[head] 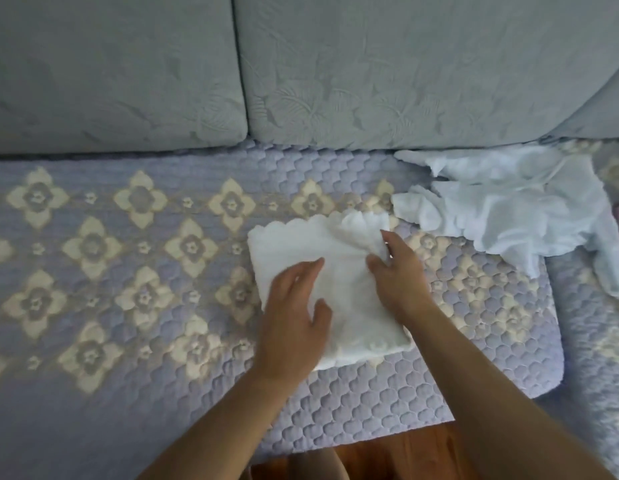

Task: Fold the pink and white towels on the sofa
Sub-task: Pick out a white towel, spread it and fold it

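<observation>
Sofa seat had a purple quilted cover with cream flower shapes running across the left side, grey back cushions behind it. The left hand lay flat on the folded white towel, fingers straight and relaxed, palm down on its near-left part, not gripping anything. The towel sat mid-seat, scalloped edge facing the cushions, stretching out under both hands. The right hand was on the towel's right side, thumb and fingers pinching a bunched-up bit of cloth at the far-right corner. Further right, well apart from the hands, a crumpled white towel sprawled near the sofa's corner. Wood floor showed down below between the forearms.
</observation>
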Demonstrator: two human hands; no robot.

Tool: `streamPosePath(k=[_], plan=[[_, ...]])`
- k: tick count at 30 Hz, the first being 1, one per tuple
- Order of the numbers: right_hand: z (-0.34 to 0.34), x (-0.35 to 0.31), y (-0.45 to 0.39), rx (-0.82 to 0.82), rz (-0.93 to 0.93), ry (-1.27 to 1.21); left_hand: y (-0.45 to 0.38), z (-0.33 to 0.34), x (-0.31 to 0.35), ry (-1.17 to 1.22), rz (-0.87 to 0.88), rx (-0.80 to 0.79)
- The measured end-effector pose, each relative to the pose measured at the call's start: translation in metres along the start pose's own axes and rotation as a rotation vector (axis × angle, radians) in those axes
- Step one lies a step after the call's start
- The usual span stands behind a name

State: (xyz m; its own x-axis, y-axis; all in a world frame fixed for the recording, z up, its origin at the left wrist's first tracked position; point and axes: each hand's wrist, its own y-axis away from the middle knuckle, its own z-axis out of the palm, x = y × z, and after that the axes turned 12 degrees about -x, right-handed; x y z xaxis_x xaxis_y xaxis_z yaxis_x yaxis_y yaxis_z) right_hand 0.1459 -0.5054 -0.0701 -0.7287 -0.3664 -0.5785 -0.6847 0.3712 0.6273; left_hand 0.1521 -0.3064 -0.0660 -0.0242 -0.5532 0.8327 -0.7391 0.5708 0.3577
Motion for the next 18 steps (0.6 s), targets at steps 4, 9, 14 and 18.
streamPosePath(k=[4,9,14,18], plan=[[0.002,0.034,-0.026,-0.071,0.049,0.222,-0.004,0.028,-0.038,-0.702,0.047,-0.093],[0.021,0.038,-0.004,0.277,-0.162,0.583,-0.028,0.078,-0.041,-0.874,0.069,-0.179],[0.049,0.043,-0.025,0.087,-0.374,0.621,-0.031,0.090,-0.053,-0.943,0.083,-0.080],[0.013,0.081,-0.082,-0.019,-0.128,0.577,-0.038,0.088,-0.060,-0.941,0.116,-0.129]])
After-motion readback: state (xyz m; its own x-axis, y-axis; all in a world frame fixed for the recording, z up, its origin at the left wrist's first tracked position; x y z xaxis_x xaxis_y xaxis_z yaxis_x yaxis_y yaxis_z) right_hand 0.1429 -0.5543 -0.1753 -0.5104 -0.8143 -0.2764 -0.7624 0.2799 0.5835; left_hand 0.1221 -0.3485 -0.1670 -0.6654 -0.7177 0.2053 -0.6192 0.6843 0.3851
